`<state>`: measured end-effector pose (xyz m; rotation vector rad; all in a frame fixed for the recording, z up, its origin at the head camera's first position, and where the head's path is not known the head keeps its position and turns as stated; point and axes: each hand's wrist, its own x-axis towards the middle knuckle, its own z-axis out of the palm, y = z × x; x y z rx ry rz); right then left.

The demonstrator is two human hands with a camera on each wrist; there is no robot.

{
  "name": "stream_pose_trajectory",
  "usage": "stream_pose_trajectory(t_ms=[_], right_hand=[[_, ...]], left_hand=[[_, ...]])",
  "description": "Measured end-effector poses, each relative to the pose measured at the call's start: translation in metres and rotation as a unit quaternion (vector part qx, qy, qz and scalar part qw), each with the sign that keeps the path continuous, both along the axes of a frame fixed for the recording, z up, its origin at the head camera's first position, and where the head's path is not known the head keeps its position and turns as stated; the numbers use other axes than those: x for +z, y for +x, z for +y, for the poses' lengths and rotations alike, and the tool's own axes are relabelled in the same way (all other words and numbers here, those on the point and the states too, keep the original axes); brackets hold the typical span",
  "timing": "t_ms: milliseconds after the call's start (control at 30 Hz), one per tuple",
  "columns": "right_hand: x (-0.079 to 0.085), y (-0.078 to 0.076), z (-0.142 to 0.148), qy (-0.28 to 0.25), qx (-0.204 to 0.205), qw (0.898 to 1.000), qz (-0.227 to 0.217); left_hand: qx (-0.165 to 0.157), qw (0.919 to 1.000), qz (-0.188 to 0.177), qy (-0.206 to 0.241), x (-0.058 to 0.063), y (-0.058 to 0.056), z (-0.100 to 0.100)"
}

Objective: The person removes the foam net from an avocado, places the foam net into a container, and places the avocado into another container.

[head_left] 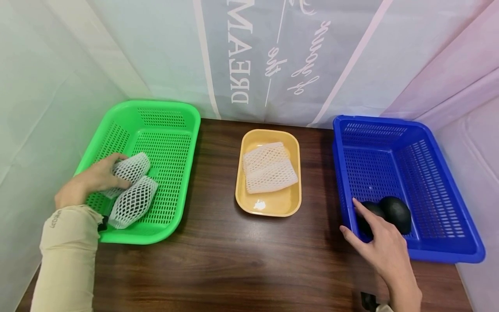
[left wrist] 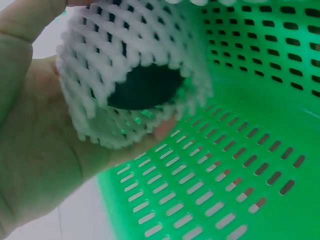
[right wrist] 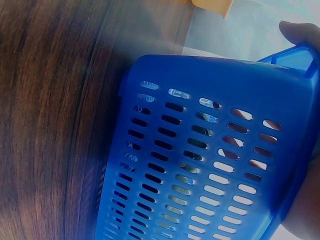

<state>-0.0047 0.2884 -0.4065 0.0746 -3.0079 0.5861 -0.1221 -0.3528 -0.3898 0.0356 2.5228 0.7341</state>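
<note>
My left hand (head_left: 99, 175) grips a dark avocado-like fruit in a white foam net (head_left: 134, 167), inside the green basket (head_left: 163, 173). The left wrist view shows the open end of this net (left wrist: 135, 65), the dark skin inside it and the palm against its side. Beside it lies a second netted fruit (head_left: 134, 203). My right hand (head_left: 386, 247) is over the near left corner of the blue basket (head_left: 370, 173), thumb and index finger extended at the rim. Two bare dark fruits (head_left: 395, 214) lie in that basket, one partly behind the hand.
Between the baskets, a yellow tray (head_left: 269, 209) holds flat white foam nets (head_left: 269, 169). All three containers stand on a dark wood table (head_left: 234, 268). A printed cloth (head_left: 257, 56) hangs behind them. The blue basket's slotted wall (right wrist: 190, 150) fills much of the right wrist view.
</note>
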Motion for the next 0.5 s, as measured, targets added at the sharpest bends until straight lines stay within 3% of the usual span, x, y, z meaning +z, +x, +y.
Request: stream_pose_trajectory(t_ms=[233,500], right_hand=[[0.0005,0.0008,-0.0006,-0.005,0.001,1.000,0.000],[0.0006,0.0005,-0.0012,-0.007,0.003,1.000,0.003]], left_hand=[[0.014,0.9968,0.063,0.047,0.0005,-0.0017,0.0040],[0.039,0.9908,0.082,0.100,0.0053,0.0003,0.0094]])
